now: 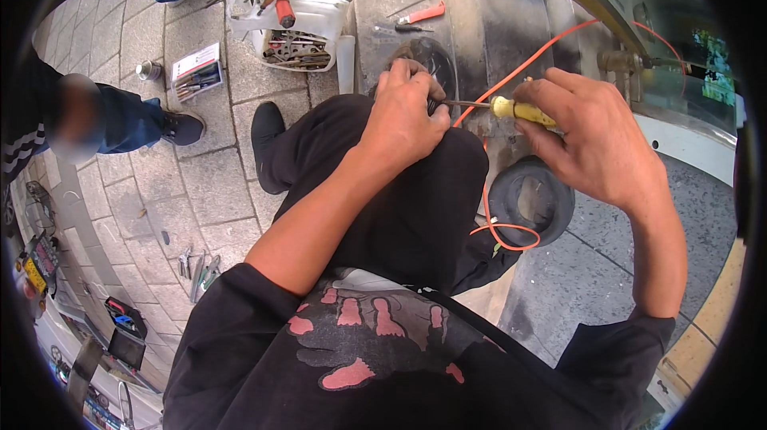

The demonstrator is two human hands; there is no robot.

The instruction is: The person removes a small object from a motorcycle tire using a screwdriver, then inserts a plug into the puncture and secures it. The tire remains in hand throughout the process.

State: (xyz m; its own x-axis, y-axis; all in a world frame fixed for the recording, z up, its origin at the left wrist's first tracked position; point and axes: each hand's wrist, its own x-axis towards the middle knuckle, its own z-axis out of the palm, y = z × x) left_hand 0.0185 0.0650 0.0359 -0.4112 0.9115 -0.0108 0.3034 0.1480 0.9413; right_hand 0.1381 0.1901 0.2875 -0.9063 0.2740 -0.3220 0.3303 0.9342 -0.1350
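Observation:
My right hand (587,126) grips the yellow handle of a screwdriver (505,107) above my knee. Its metal shaft points left and ends at the fingers of my left hand (403,106). Those fingers are closed round a small dark piece (434,104), mostly hidden, so its kind cannot be made out. Just beyond them sits a dark, rounded, glossy thing (427,54), partly covered by the left hand.
An orange cord (551,42) runs behind the screwdriver to a black ring-shaped thing (499,202). At the far left stand a white tool bin (339,10) and a box of thin tools (197,74). A red-handled tool (426,13) lies ahead. Pliers (206,276) lie on paving; another person's shoe (184,128) is nearby.

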